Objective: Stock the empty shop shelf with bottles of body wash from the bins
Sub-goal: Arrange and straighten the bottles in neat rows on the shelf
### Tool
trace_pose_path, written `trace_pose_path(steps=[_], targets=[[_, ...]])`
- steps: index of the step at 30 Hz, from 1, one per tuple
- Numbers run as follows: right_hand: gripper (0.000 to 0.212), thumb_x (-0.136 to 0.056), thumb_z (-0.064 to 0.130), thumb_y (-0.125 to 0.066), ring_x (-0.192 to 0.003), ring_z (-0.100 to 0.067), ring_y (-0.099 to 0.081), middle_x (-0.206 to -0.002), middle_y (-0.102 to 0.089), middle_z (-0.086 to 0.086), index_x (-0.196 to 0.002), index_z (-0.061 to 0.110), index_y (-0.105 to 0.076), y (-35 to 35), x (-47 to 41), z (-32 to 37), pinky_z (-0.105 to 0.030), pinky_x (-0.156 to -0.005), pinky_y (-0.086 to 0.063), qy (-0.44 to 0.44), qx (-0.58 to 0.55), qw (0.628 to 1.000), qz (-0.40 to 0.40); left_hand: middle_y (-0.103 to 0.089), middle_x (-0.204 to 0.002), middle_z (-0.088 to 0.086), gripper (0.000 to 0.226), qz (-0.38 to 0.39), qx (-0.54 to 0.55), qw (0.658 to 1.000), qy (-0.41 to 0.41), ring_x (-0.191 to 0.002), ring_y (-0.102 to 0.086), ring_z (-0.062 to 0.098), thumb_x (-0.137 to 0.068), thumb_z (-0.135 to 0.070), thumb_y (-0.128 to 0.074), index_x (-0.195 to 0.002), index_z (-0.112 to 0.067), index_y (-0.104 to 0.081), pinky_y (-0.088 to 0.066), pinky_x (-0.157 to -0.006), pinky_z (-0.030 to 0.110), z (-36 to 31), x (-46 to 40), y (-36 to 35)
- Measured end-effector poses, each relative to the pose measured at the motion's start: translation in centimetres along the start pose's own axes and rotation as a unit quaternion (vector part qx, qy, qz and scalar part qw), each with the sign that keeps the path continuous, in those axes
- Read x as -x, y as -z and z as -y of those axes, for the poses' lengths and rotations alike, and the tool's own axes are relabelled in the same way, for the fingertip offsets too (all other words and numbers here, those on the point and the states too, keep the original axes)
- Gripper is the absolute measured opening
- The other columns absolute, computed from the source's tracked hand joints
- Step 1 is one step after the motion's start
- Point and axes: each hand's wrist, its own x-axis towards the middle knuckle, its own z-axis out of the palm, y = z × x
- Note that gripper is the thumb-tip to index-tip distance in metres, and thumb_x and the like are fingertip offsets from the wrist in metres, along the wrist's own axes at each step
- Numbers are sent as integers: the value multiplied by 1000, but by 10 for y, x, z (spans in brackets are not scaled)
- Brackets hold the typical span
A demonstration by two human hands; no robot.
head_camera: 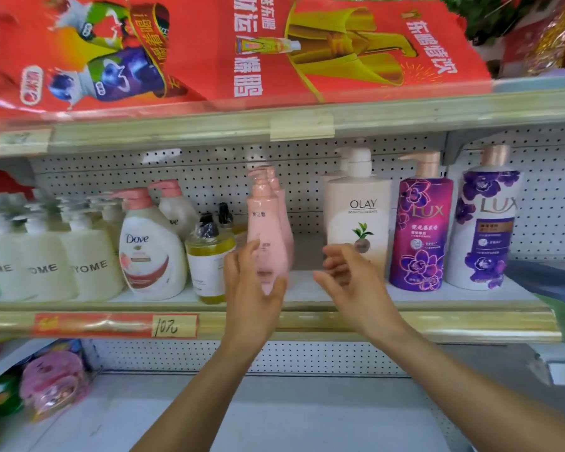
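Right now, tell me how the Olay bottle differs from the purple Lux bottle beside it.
The Olay bottle is cream with a white pump; the purple Lux bottle is magenta with orchid flowers and a rose-gold pump. The Olay is wider, the Lux slimmer. The right hand partly covers the Olay; the Lux stands unobstructed. Both stand upright on the shelf.

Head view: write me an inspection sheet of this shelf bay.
Surface: middle shelf mostly stocked, a gap left of the Olay bottle.
Job's things: pink pump bottle, another close behind; Dove bottle; two Lux bottles.
Clutter: pink packets on the lower shelf.
Grippers: left hand grips the pink pump bottle; right hand open, holding nothing.
Cables: nothing seen.
Surroundings: red drink cartons above; handwritten price tag.
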Motion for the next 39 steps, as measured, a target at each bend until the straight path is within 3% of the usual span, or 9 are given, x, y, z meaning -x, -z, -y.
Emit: trace_pose_path(steps=[3,6,12,15,17,20,30,35,39], targets=[[51,-87,25,-68,-104,-11,-59,-124,-59,1,-133,16,-47,-34,-8,11,-31,-93,-50,-20,22,998,58,-31,-147,-4,72,43,24,999,20,-135,-37,12,-91,-15,-59,-151,-27,-21,-37,-109,33,18,-7,13],[58,-88,29,-66,-117,-19,-56,-134,-55,-2,-138,15,-42,-55,-16,16,-34,-97,-47,-59,46,993,87,-40,-149,-4,77,101,42,993,38,-134,-42,11,-93,-13,-55,-154,-28,-11,-38,-111,36,31,-12,13],[48,-87,20,-68,-90,-13,-67,-119,-66,-1,-132,14,-51,-79,-22,19,-25,-79,-54,-101,29,994,30,-54,-128,-2,48,110,31,992,58,-114,-55,17,-89,-8,-59,-131,-18,-37,-46,-93,29,41,-28,3],[42,-85,16,-68,-87,-12,-68,-107,-70,1,-126,18,-57,-82,-20,12,-33,-83,-56,-109,26,994,-13,-58,-123,-5,47,113,31,992,36,-109,-60,15,-88,-10,-64,-128,-21,-41,-51,-92,33,46,-32,-4],[40,-85,15,-66,-91,-13,-67,-104,-71,2,-124,20,-58,-80,-17,9,-39,-84,-56,-115,36,992,-40,-59,-124,-9,56,130,42,990,19,-109,-62,13,-87,-12,-65,-135,-22,-38,-53,-94,37,46,-32,-7],[40,-87,11,-64,-95,-14,-66,-107,-70,1,-125,18,-58,-76,-15,7,-40,-87,-55,-115,50,990,-61,-52,-126,-12,69,166,79,983,25,-112,-61,10,-89,-7,-63,-148,-17,-28,-50,-99,31,41,-30,-8],[34,-89,15,-63,-95,-15,-66,-103,-71,2,-122,18,-57,-67,-14,5,-39,-86,-55,-107,101,988,-50,-56,-128,-7,70,189,113,974,57,-103,-59,7,-86,-15,-70,-145,-19,-31,-53,-97,36,41,-33,-12],[57,-91,25,-63,-102,-20,-66,-109,-69,-4,-142,13,-40,-48,-16,15,-41,-92,-52,-103,190,976,-5,-56,-134,-6,69,171,100,979,48,-114,-58,9,-90,-17,-67,-146,-24,-28,-50,-99,32,41,-40,-14],[52,-92,23,-61,-98,-19,-66,-108,-68,-1,-140,15,-45,-22,-22,25,-41,-88,-52,-54,218,975,-9,-51,-140,-7,74,157,98,982,38,-123,-53,11,-87,-34,-64,-149,-31,-24,-48,-103,39,40,-41,-16]])
